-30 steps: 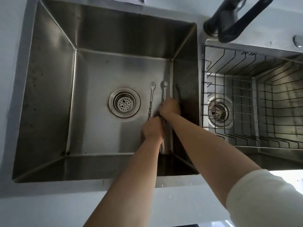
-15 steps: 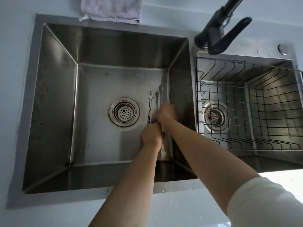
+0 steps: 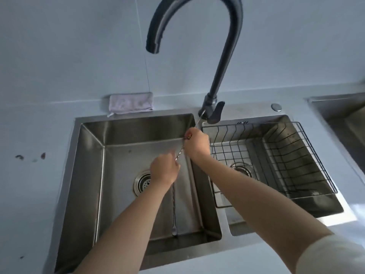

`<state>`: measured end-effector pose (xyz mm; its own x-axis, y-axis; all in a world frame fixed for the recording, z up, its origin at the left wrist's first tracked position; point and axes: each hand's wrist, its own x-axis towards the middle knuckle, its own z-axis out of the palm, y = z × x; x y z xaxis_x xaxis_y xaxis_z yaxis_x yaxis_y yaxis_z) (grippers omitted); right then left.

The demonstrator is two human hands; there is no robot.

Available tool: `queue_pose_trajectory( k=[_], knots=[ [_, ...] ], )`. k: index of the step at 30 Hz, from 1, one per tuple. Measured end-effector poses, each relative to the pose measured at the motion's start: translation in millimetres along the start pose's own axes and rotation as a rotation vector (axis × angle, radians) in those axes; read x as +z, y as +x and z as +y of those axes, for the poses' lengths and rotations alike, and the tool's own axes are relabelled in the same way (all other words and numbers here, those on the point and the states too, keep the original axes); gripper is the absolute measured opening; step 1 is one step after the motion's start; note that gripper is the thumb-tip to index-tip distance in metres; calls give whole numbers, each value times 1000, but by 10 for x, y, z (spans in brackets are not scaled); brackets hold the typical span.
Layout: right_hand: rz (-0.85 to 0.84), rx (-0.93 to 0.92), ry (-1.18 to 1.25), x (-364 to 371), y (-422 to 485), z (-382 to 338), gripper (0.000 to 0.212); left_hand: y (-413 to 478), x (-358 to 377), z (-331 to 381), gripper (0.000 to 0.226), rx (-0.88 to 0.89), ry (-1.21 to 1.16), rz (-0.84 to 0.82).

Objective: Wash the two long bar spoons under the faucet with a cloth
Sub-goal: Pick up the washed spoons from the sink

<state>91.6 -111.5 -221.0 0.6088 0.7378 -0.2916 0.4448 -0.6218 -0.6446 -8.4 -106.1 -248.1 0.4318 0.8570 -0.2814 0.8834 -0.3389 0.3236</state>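
Left hand [image 3: 165,171] and right hand [image 3: 197,145] grip the bar spoons [image 3: 174,204], now lifted off the sink [image 3: 138,127] floor, ready for the faucet [image 3: 223,56].

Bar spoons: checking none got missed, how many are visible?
2. One spoon hangs from the left hand into the sink; the other spoon slants up through the right hand.

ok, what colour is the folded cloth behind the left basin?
Pale pinkish-grey, no pattern. The cloth shows clearly in the head view.
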Motion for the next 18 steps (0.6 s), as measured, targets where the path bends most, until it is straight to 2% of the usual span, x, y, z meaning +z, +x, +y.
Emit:
queue_pose_trajectory(
  k=[4,8,13,18],
  knots=[
    [72,-9,54,-507,-50,184,28,-86,-156,376,21,146,84,6],
    [41,-96,40,-987,-93,500,22,-183,-125,750,19,95,-56,40],
    [-162,-468,-224,-1344,-140,836,55,-377,32,1101,19,-34,-262,66],
    [-148,-909,-370,-1406,-57,1034,58,-614,122,1328,17,-87,-300,149]
  ],
)
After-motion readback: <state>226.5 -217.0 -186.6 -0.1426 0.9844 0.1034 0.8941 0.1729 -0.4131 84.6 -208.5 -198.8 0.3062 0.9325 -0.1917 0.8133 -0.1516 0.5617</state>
